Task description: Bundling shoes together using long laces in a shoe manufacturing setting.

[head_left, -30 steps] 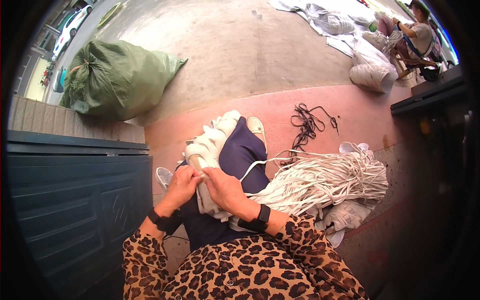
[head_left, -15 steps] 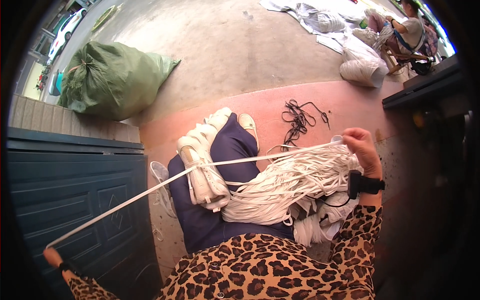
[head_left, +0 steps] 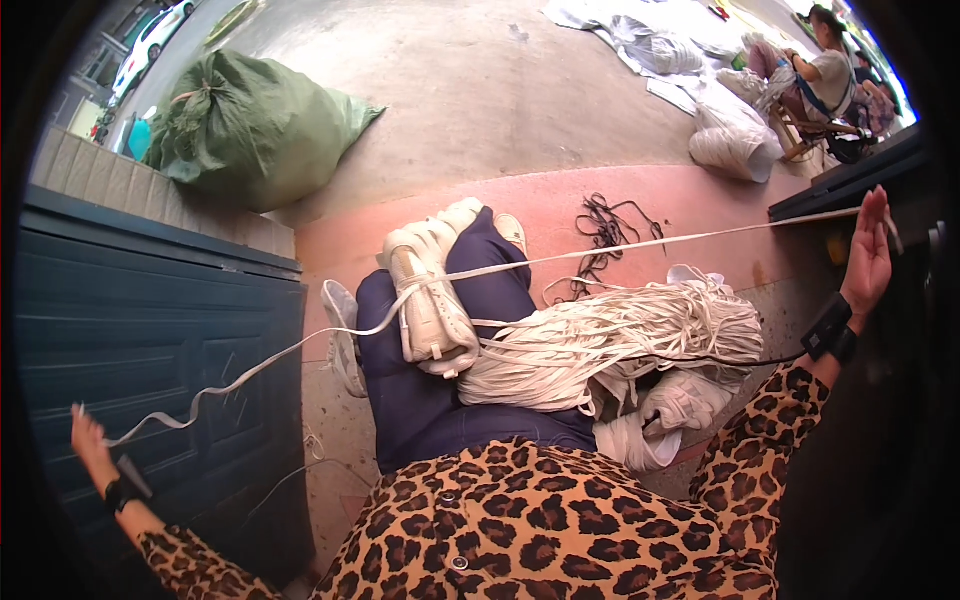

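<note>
A long white shoelace crosses the front of a cream shoe upper, the nearest of a nested stack lying along my left leg. My right hand is raised at the far right, fingers straight and pressed together. The shoelace reaches its fingers and a short tail shows beyond them. At the far left, my left hand is at the other end of the shoelace, which hangs wavy and slack there; its fingers are small and hard to make out. A thick bundle of white shoelaces lies across my right thigh.
Cream shoe pieces lie under the bundle. Black laces are on the pink floor ahead. A green sack stands front left by a dark blue panelled door. A seated person is at far right, near white sacks.
My right hand has swung outward to the right, its fingers straightening. My left hand has risen slightly. The shoelace's left part went from taut to slack, and its right part stretches farther.
</note>
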Motion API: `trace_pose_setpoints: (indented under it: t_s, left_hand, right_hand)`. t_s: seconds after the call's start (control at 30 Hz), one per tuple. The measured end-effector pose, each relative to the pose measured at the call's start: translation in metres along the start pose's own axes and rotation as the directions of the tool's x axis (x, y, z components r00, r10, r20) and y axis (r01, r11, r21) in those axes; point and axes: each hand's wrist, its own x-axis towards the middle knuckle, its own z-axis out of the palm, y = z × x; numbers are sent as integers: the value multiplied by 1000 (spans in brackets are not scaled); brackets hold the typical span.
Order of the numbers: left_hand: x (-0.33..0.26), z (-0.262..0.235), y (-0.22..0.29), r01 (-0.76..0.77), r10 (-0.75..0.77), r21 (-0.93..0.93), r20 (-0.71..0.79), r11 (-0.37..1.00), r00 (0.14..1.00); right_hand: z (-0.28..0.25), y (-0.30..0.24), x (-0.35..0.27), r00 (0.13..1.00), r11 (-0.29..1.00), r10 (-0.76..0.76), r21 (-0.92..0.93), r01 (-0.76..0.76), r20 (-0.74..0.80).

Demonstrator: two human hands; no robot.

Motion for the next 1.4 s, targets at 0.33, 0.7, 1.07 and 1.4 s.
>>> trace_pose_setpoints:
  t_s: [0.33, 0.7, 1.07, 1.4]
  left_hand:
    - [-274, 506, 66, 462, -330, 122, 854, 878, 403]
    - [-348, 580, 43, 660, -458, 212, 860, 721, 223]
    - [-354, 608, 31, 785, -475, 15, 803, 619, 359]
    - [-353, 605, 32, 747, -465, 26, 797, 664, 386]
  right_hand:
    - [116, 319, -116, 718, 274, 519, -886, 374, 464]
    - [111, 415, -204, 472, 272, 856, -960, -65, 211]
    - [114, 448, -201, 562, 197, 787, -967, 163, 255]
    - [131, 456, -204, 619, 90, 740, -952, 294, 261]
